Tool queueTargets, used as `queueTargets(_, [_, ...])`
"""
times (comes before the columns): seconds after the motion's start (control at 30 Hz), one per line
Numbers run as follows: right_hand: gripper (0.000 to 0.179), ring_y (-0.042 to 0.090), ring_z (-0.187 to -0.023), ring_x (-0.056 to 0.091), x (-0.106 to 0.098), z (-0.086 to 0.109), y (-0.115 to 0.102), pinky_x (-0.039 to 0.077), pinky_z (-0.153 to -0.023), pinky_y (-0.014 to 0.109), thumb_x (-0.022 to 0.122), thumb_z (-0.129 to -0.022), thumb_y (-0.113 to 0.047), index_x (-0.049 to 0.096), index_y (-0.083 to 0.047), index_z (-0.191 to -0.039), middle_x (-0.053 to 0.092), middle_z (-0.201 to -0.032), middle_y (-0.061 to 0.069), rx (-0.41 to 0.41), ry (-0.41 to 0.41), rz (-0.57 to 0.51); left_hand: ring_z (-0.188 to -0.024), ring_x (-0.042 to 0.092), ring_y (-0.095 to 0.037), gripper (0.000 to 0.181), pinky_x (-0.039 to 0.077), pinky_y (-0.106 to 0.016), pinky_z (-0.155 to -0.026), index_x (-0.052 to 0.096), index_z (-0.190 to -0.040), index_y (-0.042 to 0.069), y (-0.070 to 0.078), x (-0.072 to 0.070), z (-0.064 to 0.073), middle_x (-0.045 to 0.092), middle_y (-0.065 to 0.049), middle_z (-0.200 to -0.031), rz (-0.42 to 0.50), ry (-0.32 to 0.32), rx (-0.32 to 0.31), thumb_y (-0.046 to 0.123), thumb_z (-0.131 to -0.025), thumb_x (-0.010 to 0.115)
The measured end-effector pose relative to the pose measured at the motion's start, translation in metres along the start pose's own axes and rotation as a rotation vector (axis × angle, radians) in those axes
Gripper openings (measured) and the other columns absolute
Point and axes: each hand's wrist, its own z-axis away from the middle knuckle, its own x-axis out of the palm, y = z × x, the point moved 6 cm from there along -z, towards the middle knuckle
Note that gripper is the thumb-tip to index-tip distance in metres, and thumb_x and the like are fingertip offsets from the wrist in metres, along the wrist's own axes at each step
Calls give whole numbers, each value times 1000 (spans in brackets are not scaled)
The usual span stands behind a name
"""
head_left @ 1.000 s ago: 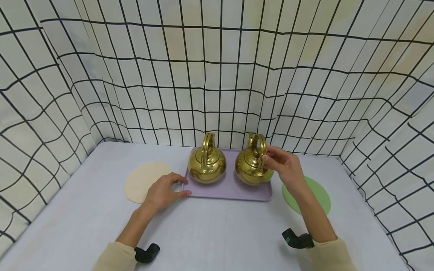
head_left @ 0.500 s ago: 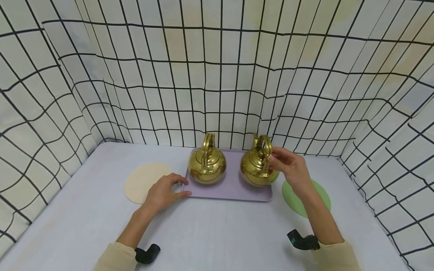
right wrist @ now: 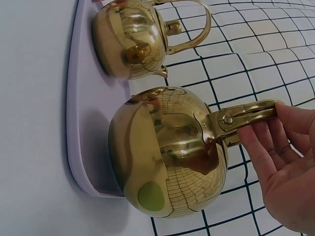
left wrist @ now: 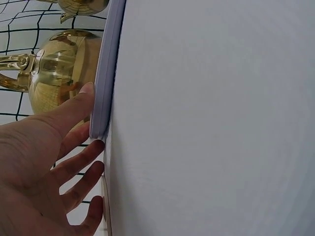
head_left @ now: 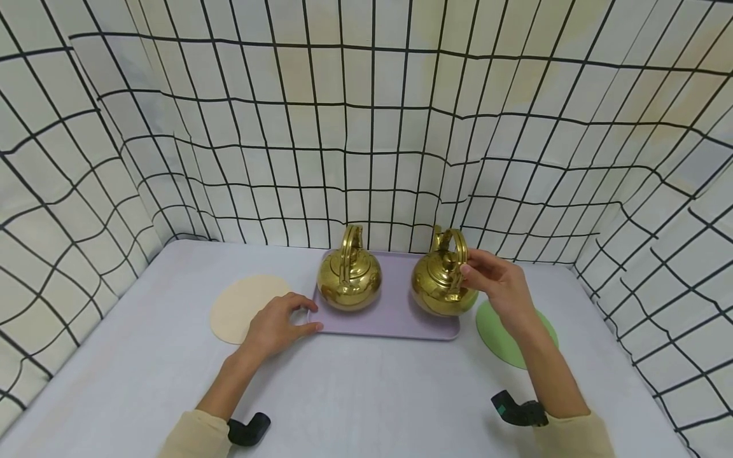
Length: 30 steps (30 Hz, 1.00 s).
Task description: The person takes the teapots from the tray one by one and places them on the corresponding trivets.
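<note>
My right hand (head_left: 504,289) pinches the upright loop handle of a shiny gold-coloured teapot (right wrist: 167,142) between thumb and fingers. The teapot hangs close over the right end of a lilac tray (head_left: 395,324), its body reaching past the end rim in the right wrist view. A matching teapot (head_left: 349,286) stands upright on the tray's left half, untouched. My left hand (head_left: 277,324) holds the tray's near left corner, with its thumb (left wrist: 81,105) on the rim and the index finger at the left side. Its other fingers spread loosely beside the tray in the left wrist view.
A round cream mat (head_left: 240,312) lies left of the tray, partly under my left hand in the head view. On the right, a round green mat (head_left: 498,337) lies partly behind my right forearm. Black-gridded white cloth (head_left: 366,127) walls the white table (head_left: 366,394).
My right hand has carried its teapot a short way right, from over the tray toward the green mat. The left hand, the tray and the other teapot stay where they were.
</note>
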Motion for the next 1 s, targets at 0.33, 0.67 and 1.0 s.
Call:
queueTargets(0.33, [41, 3, -94, 73, -5, 3, 0, 63, -87, 24, 67, -103, -16, 61, 4, -139, 71, -103, -9, 0, 3, 20, -126, 66, -37, 32, 52, -58, -104, 76, -112, 19, -2, 0, 0, 74, -8, -129, 15, 6, 6, 34, -85, 86])
queueTargets(0.67, [42, 3, -94, 73, -9, 5, -2, 63, -87, 25, 68, -102, -18, 61, 3, -138, 72, -102, -11, -6, -1, 30, -125, 65, -36, 32, 53, -58, -103, 76, -112, 20, -3, 1, -1, 73, -7, -129, 15, 3, -3, 36, -86, 86])
queueTargets(1.0, [42, 2, -96, 74, -15, 11, -3, 63, -88, 24, 67, -103, -17, 61, 5, -138, 72, -106, -11, -13, -3, 39, -126, 65, -37, 33, 52, -58, -103, 76, -113, 20, 0, -1, 0, 72, -8, -130, 4, -7, -10, 36, -86, 85])
